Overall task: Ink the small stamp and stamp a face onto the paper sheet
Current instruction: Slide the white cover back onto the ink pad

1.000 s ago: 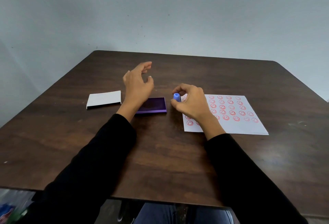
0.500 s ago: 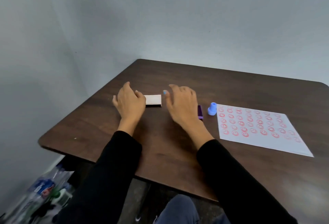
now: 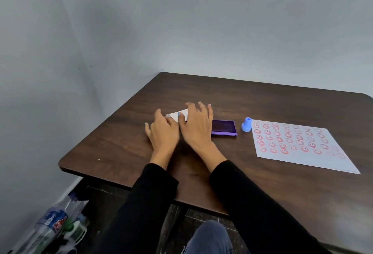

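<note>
The small blue stamp stands upright on the table, let go, beside the near-left corner of the paper sheet. The sheet carries several rows of red stamped faces. Left of the stamp lies the open purple ink pad, its left end hidden by my right hand. That hand hovers with fingers spread, its thumb resting on a white lid. My left hand lies flat at the lid's near-left corner. Most of the lid is hidden by both hands.
The dark wooden table stands against a grey wall, its left corner close to my hands. Plastic bottles lie on the floor at the lower left. My knee shows below the table's front edge.
My right hand let go of the blue stamp beside the paper and moved left across the ink pad to the white lid. My left hand also moved to the lid. The view swung left.
</note>
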A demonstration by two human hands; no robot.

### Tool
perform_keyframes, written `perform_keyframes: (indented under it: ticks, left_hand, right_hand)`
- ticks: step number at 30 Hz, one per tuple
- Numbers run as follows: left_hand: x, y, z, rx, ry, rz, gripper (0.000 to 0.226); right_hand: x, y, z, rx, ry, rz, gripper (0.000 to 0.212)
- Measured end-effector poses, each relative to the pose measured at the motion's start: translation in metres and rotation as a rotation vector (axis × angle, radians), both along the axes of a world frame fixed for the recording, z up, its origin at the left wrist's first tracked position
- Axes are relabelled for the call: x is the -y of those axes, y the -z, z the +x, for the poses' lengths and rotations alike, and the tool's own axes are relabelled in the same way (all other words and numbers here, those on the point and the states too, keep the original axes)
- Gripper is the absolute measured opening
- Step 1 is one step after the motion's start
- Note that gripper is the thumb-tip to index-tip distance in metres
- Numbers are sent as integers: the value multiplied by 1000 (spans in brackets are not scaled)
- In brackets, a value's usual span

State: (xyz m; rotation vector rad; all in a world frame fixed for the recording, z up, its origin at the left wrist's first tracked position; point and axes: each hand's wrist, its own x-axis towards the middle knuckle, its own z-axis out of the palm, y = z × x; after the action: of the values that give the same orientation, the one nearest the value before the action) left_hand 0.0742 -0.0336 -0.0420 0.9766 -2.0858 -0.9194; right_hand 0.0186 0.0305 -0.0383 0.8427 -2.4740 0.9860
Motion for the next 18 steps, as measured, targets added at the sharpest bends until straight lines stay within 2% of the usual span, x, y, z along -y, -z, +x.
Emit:
perform_keyframes:
  ticks: [2,5,10,14,18]
  left_hand:
    - [-2,0,-2,9,-32,-23,50]
    - [1,1,-1,67,-44,-35,51]
    - [-6,1,-2,81,51,-100,50]
    - [-9,1,-5,56,110,-91,52]
    - [-13,-3,-6,-135,109,-65,51]
  right_hand:
    - [-7,-1,-5,-5,29,-8,39]
    - [-13,0,-16,-22,93,135,42]
    - [-13,2,-31,91,100,317,53]
    - [-11,-2,-30,109,91,225,46]
    - [-22,-13,-24,43,127,69,35]
